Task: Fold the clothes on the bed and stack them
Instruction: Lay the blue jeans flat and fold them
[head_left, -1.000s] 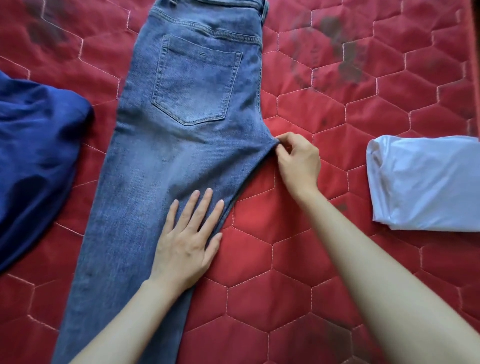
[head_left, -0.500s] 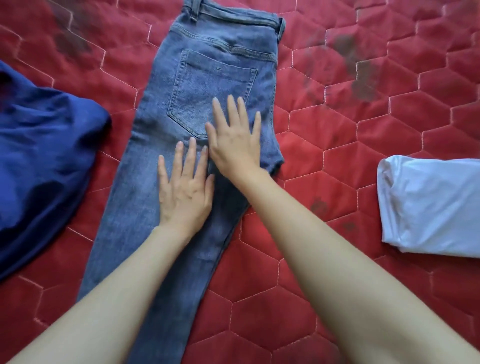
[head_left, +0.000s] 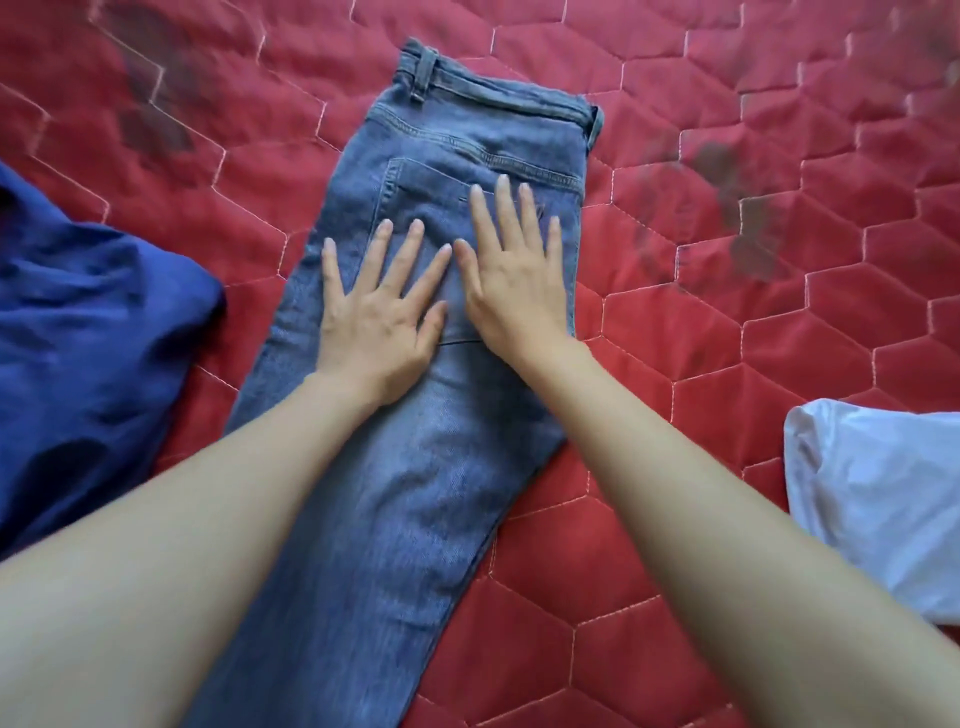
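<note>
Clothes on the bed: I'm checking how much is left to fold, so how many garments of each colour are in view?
Denim blue: 1, the jeans
Dark blue: 1, the crumpled garment
White: 1, the folded garment
Total: 3

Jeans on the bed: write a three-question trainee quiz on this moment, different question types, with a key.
1. True or false: both hands lie flat on the jeans.
2. Which garment lies beside the right hand? A blue cloth B white cloth C none
3. Fill in: the right hand's fingers rest on the back ____.

Key: 1 true, left hand too; 2 B, the white cloth; 3 pocket.
</note>
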